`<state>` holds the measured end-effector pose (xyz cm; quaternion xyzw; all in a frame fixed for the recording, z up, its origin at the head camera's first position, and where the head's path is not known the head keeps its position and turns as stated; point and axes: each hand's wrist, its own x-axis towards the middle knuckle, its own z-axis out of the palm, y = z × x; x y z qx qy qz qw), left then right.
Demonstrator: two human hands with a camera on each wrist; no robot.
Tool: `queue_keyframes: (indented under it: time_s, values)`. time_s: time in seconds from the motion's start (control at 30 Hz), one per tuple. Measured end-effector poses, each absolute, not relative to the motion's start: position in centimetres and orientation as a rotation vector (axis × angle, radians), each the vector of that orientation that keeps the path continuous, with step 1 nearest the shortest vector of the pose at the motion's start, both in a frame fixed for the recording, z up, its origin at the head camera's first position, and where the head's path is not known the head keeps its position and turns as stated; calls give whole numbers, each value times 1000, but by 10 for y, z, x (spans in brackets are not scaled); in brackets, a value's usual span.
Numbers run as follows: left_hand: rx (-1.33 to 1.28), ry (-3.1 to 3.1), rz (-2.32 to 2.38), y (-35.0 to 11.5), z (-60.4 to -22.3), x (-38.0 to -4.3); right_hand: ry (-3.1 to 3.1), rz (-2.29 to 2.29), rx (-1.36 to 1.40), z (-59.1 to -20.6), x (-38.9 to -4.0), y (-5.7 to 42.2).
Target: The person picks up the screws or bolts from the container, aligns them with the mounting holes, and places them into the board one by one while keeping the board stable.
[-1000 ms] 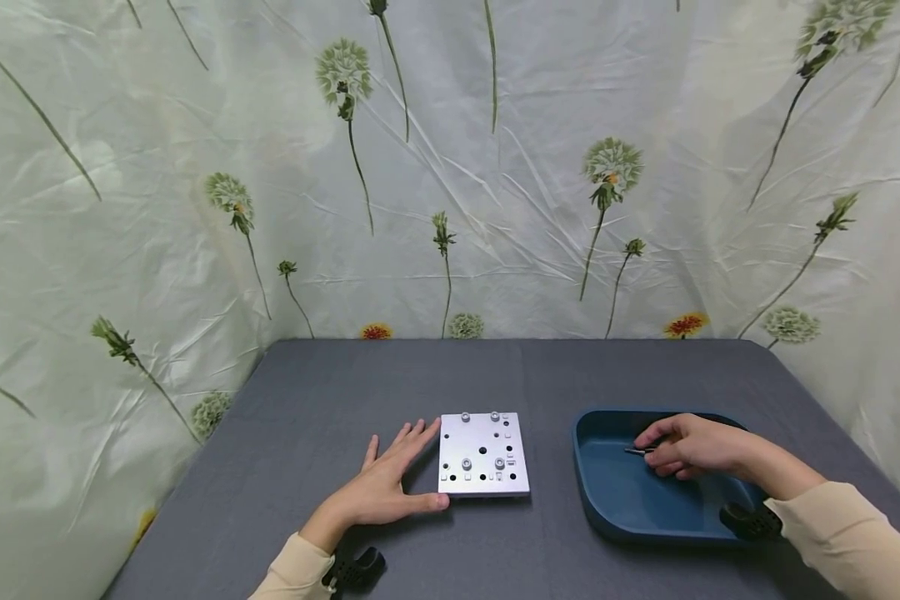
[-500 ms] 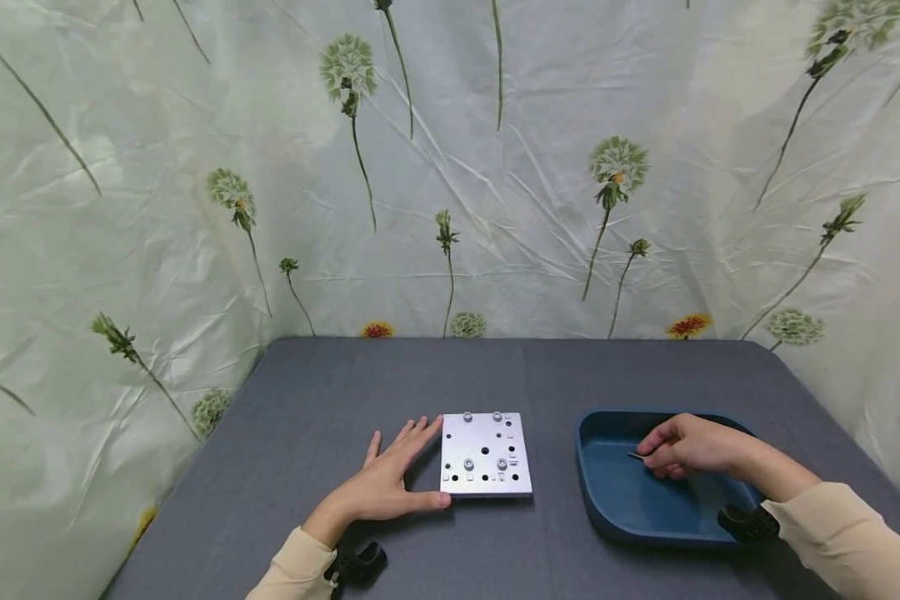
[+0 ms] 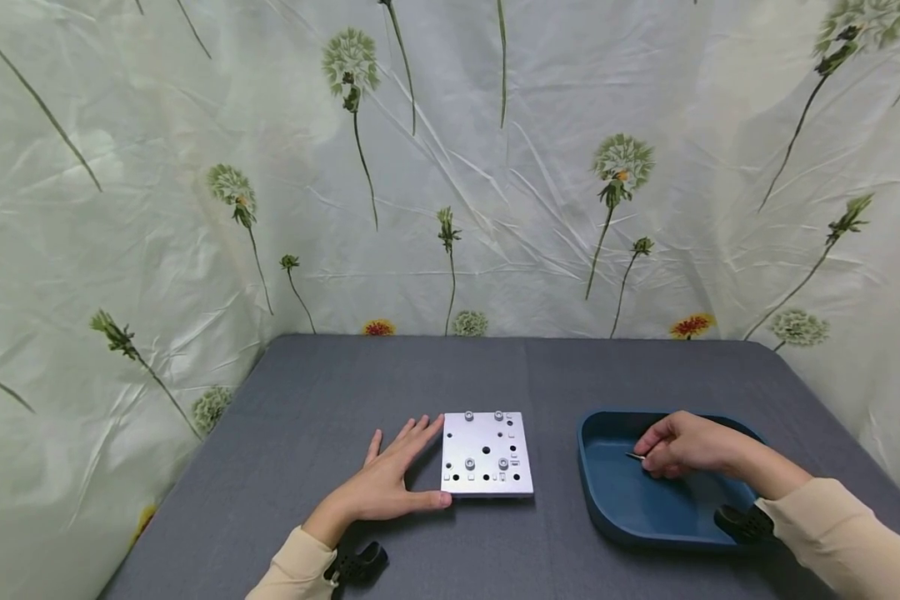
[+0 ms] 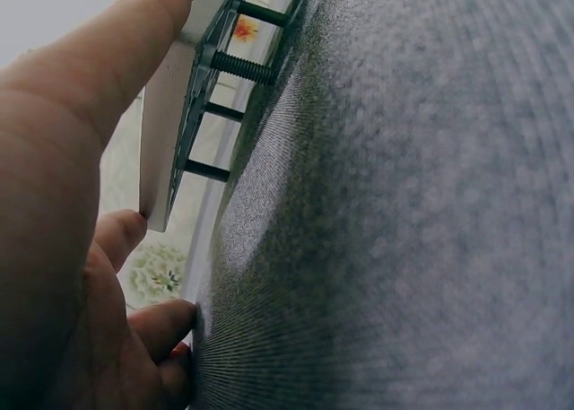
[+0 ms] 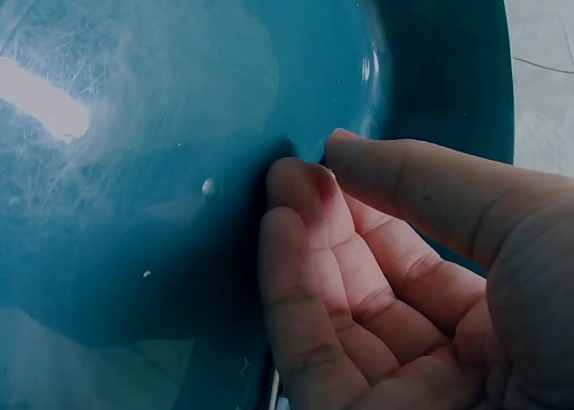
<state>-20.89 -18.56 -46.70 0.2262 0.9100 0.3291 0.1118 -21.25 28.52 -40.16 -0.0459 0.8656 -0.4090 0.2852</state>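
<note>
A square silver metal plate [image 3: 486, 454] with holes and several socket-head screws lies mid-table. My left hand [image 3: 382, 487] is spread along its left side, index fingertip at the far corner and thumb at the near one. In the left wrist view, threaded screw shanks [image 4: 242, 66] stick out under the plate, which stands off the cloth. My right hand [image 3: 686, 446] reaches into a blue tray [image 3: 596, 512], thumb and index pinching a slim metal piece [image 3: 633, 456] whose tip shows. The fingers hide the rest of it, and I cannot tell its kind.
Grey cloth covers the table [image 3: 390, 375]. Behind it hangs a white curtain [image 3: 292, 167] printed with flowers. The tray's raised walls surround my right hand. Tiny specks [image 5: 208, 187] lie on the tray floor.
My right thumb and fingers have closed in on the slim metal piece, which now shows only a short tip and is more tilted. My left hand stays at the plate.
</note>
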Motion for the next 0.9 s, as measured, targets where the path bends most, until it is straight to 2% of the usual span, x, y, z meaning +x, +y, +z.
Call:
queue_keyframes:
  time_s: [0.9]
  values:
    - [676,2665,977,-187,-467,-208,2389,-972,-206,-407,-216,273]
